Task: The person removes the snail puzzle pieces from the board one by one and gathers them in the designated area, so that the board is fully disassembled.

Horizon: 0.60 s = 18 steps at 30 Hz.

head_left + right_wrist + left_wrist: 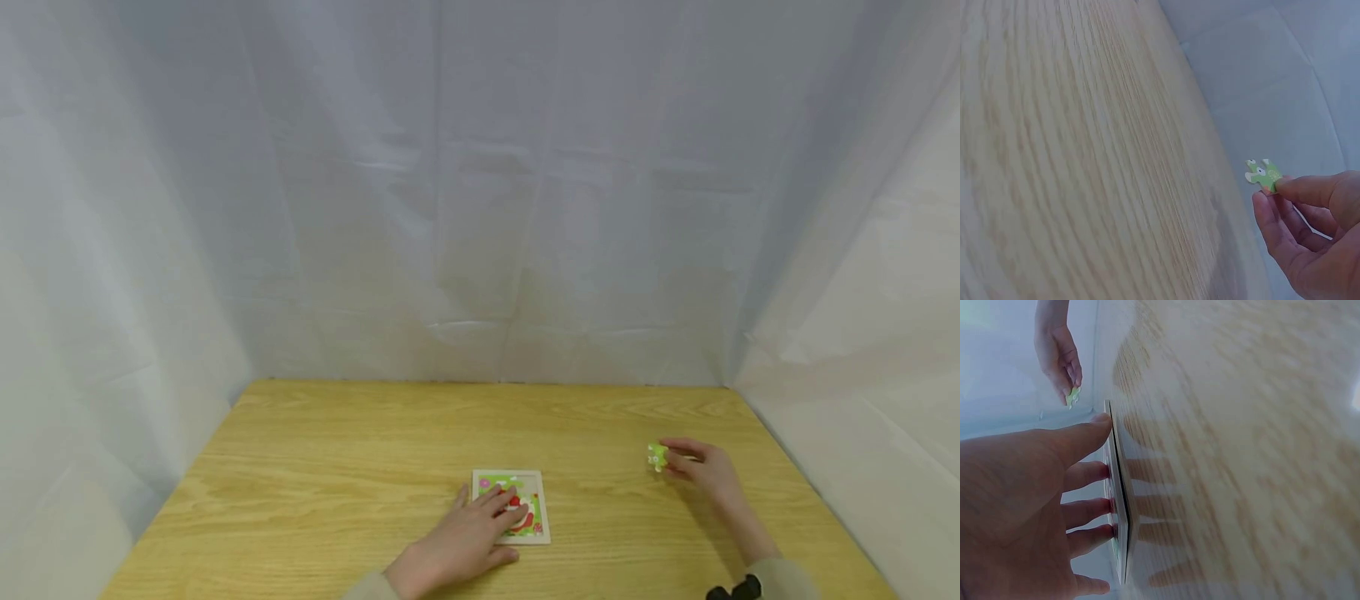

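Observation:
A green and white jigsaw piece point(657, 457) is pinched between the thumb and fingers of my right hand point(703, 472), raised above the right side of the table. In the right wrist view the puzzle piece point(1264, 175) shows its knobs pointing away from the fingertips. My left hand point(468, 533) lies with spread fingers across a square framed jigsaw puzzle point(545, 508), its fingertips touching the picture. Green, red and white pieces show in the frame; a pale bare patch shows at its upper right corner. The left wrist view has the puzzle frame point(1124, 506) edge-on beneath the fingertips.
A light wooden table point(337, 450) carries the puzzle near its front middle. White sheeting point(480, 208) hangs behind the table and along both sides. A black band point(735, 588) sits at the right wrist by the sleeve.

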Available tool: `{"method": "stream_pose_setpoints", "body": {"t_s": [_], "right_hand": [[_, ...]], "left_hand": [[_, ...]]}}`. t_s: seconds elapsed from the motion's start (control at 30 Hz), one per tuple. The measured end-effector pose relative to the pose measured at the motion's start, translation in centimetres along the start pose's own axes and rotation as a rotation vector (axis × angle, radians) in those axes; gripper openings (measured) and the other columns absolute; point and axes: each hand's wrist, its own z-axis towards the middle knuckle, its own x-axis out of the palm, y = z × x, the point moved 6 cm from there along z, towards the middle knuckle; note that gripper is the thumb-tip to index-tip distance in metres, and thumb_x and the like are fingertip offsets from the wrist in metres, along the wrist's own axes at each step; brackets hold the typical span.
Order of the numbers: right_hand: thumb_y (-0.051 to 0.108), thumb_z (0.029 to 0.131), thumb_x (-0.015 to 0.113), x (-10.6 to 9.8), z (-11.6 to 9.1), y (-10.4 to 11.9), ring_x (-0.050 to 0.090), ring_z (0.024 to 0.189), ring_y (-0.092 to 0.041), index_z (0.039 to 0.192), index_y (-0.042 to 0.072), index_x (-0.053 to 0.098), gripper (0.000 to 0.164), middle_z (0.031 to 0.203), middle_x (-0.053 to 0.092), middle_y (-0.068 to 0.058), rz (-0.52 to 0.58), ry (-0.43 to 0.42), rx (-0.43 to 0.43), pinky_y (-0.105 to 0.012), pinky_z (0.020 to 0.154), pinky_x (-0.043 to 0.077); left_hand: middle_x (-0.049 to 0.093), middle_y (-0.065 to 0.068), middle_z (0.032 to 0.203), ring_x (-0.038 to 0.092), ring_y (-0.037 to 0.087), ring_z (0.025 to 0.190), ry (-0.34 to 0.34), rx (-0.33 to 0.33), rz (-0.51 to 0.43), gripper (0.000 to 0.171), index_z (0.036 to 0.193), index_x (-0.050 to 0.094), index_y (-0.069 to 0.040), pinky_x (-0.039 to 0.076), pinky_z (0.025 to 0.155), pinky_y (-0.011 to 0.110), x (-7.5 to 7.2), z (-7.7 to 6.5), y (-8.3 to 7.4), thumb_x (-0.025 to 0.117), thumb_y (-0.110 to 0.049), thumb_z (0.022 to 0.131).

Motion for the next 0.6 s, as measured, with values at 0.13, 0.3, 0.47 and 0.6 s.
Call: {"method": "stream_pose_setpoints", "body": {"t_s": [0.13, 0.3, 0.47, 0.6], "right_hand": [[-0.004, 0.098, 0.059, -0.8, 0.2, -0.6, 0.07, 0.079, -0.004, 0.13, -0.024, 0.051, 0.038, 0.107, 0.071, -0.016, -0.007, 0.002, 0.02, -0.027, 0.077, 0.061], [-0.003, 0.098, 0.06, -1.6, 0.3, -1.1, 0.069, 0.079, -0.003, 0.13, -0.022, 0.052, 0.038, 0.107, 0.07, -0.012, -0.05, 0.003, 0.043, -0.027, 0.077, 0.061], [-0.009, 0.096, 0.059, -2.2, 0.3, -1.4, 0.068, 0.078, -0.002, 0.129, -0.024, 0.052, 0.036, 0.106, 0.069, -0.016, -0.08, 0.001, 0.041, -0.027, 0.077, 0.061], [-0.011, 0.095, 0.059, -2.6, 0.4, -1.7, 0.067, 0.078, 0.0, 0.126, -0.024, 0.054, 0.035, 0.107, 0.07, -0.022, -0.126, 0.006, 0.033, -0.025, 0.075, 0.061]], "left_hand": [[0.042, 0.007, 0.159, 0.038, 0.03, 0.147, 0.002, 0.0, -0.005, 0.059, 0.151, 0.05, -0.021, 0.032, 0.111, 0.069, 0.1, 0.0, 0.0, 0.06, -0.048, 0.098], [0.042, 0.007, 0.159, 0.038, 0.03, 0.147, 0.0, 0.0, -0.009, 0.06, 0.151, 0.05, -0.021, 0.032, 0.111, 0.069, 0.1, 0.1, 0.1, 0.061, -0.048, 0.098], [0.042, 0.007, 0.159, 0.039, 0.03, 0.147, -0.002, 0.0, -0.001, 0.06, 0.151, 0.05, -0.022, 0.032, 0.111, 0.069, 0.2, 0.1, 0.1, 0.06, -0.048, 0.098], [0.042, 0.006, 0.159, 0.039, 0.029, 0.146, -0.007, 0.001, 0.007, 0.06, 0.15, 0.051, -0.022, 0.033, 0.111, 0.069, 0.2, 0.1, 0.1, 0.06, -0.048, 0.098]]}}
